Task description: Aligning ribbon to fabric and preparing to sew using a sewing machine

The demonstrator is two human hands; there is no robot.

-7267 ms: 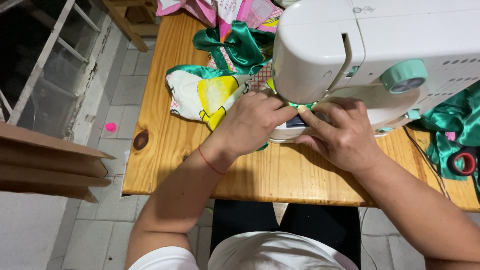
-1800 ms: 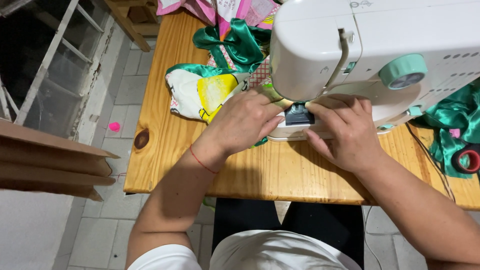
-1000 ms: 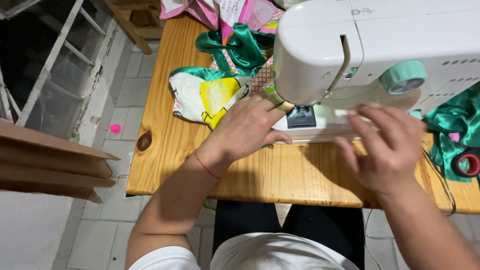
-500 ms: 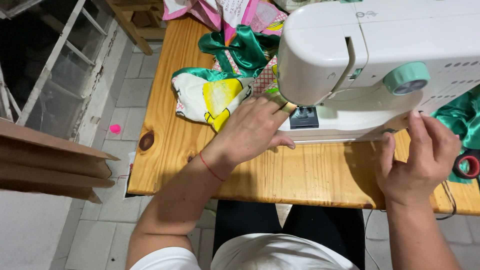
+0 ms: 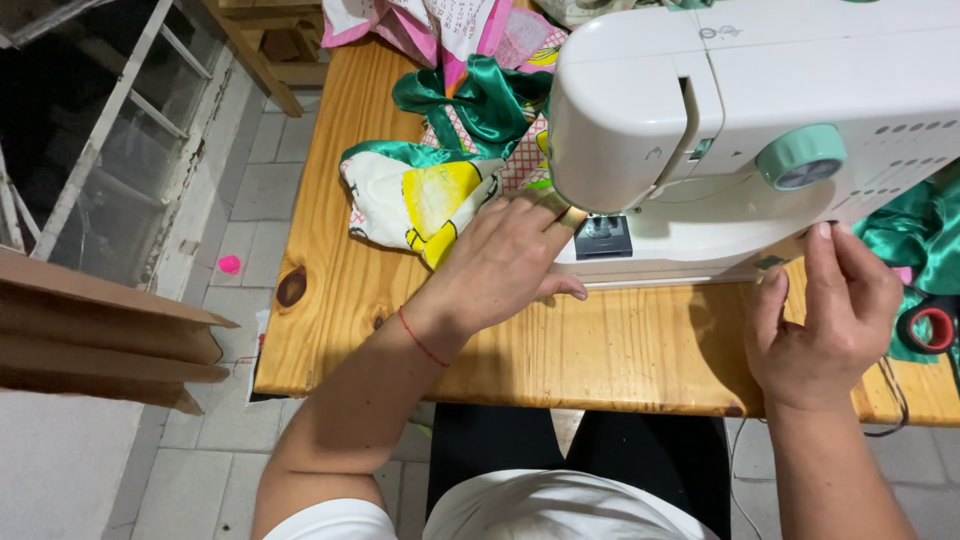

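We sit at the table (image 5: 640, 350), a plank top of pale wood with dark knots, and it carries everything else. The white sewing machine (image 5: 760, 110) fills the space above both our hands, its mint dial up and to the right of the left hand. Beyond the left hand's fingertips lies the fabric (image 5: 420, 195), cream and yellow with green satin folds piled further away, one edge running in under the machine head towards the needle plate.

Our left hand (image 5: 500, 265) lies flat, fingers together and pressed down on the fabric's near edge, just left of the presser foot. It has stayed there throughout. The change is on the other side: a couple of seconds ago our right hand (image 5: 825, 320) sat on the cloth beside the needle, close against the left; now it has drawn off to the right, well apart from the fabric. It is half curled, fingers loosely together and pointing up, the tips touching the machine's lower front edge near its right end. It grips nothing.

So we judge the guiding has paused, with only the left hand pinning the cloth.

Right of the right hand lies a red-handled tool (image 5: 930, 328) on more green satin.
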